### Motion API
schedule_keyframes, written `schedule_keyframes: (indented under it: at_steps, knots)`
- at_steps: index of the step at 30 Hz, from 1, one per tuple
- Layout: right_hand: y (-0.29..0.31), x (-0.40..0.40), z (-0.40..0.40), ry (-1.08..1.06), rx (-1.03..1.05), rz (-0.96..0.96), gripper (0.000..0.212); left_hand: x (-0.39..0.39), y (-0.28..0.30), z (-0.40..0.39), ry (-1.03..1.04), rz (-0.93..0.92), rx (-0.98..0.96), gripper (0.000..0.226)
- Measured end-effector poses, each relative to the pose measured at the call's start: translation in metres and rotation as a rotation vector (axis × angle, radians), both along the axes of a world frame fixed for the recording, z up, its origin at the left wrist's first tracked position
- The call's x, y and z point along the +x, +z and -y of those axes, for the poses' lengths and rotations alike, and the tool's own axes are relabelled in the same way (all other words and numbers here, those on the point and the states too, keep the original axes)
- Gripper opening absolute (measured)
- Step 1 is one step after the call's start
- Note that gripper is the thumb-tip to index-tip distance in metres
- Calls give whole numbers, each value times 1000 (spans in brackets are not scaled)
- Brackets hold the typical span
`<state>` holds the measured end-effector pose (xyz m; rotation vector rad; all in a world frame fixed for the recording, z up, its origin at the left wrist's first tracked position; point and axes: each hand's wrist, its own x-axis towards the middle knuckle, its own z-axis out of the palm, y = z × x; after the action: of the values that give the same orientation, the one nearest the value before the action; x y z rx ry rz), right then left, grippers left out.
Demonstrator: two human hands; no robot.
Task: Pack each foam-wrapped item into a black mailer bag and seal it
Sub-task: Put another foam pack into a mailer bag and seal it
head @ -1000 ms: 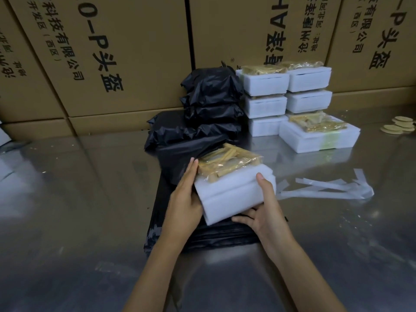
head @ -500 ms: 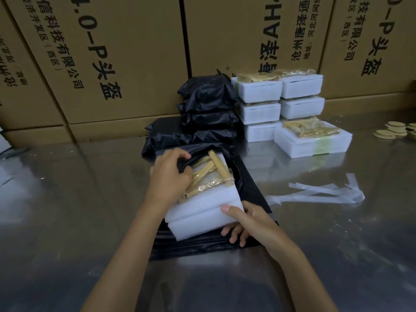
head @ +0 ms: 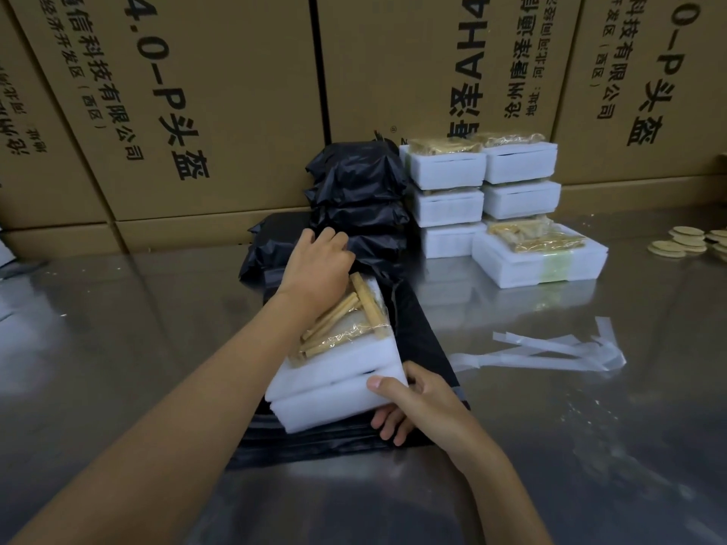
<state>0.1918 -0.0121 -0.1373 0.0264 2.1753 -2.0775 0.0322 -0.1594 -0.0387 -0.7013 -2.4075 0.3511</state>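
Note:
A white foam-wrapped item (head: 338,383) with a clear packet of tan sticks (head: 346,324) on top lies on a flat black mailer bag (head: 425,348) in front of me. My right hand (head: 417,403) grips its near right corner, thumb on the side, fingers underneath. My left hand (head: 318,265) reaches over the item's far end, fingers curled at the black bag's mouth there; what they hold is hidden. Several sealed black bags (head: 358,202) are stacked behind. White foam items (head: 484,190) stand stacked to the right of them, with one more foam item (head: 539,261) in front.
The shiny metal table (head: 118,348) runs to a wall of brown cartons (head: 220,104). White peeled strips (head: 550,352) lie to the right of the bag. Round tan discs (head: 684,241) sit at the far right edge.
The foam item has slid further away from me toward the bag's mouth. My left hand moved from the item's top to its far end. My right hand stays at the near corner.

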Motion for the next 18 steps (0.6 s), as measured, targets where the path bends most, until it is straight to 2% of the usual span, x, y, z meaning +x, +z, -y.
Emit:
schedule_keyframes:
  at_steps: [7, 10, 12, 16, 18]
  knots:
    - [-3, -2, -2, 22, -11, -18, 56, -5, 3, -5, -21, 153, 319, 15]
    - [-5, -4, -3, 17, -16, -10, 56, 4, 8, -10, -133, 262, 593, 9]
    - [-5, -4, -2, 3, -24, 3, 57, 15, 11, -16, -250, 397, 727, 8]
    - [-6, -7, -1, -37, -62, 25, 61, 39, 18, -24, -380, 742, 680, 9]
    - [-6, -8, 0, -63, -110, 46, 63, 48, 19, -27, -382, 831, 598, 10]
